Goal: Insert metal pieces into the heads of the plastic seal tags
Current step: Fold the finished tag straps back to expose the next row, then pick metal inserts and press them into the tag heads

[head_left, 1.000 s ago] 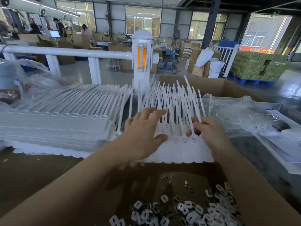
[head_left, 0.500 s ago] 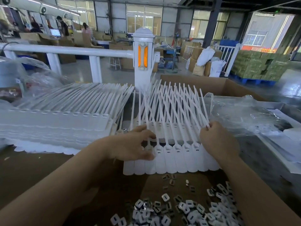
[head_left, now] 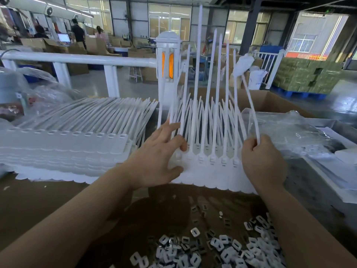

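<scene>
While both hands hold the joined strip of seal tags [head_left: 210, 171] tilted up off the work surface, the step in hand appears to be preparation: positioning a fresh strip before any insert is fitted. The left hand [head_left: 154, 161] grips the strip's left end, thumb under the flag edge and fingers spread against the tails. The right hand [head_left: 262, 161] is curled round the right end and pinches one tail. The strip sits at centre, just beyond the heap of metal pieces [head_left: 222, 246] on the brown cardboard [head_left: 38, 206], and beside a flat stack of further tags [head_left: 63, 144] at left. Each tag is white, with a broad flag, a small slotted head and a long thin tail; the tails fan upward. Next, the strip probably needs laying flat, heads accessible, freeing one hand to pick up a metal piece.
</scene>
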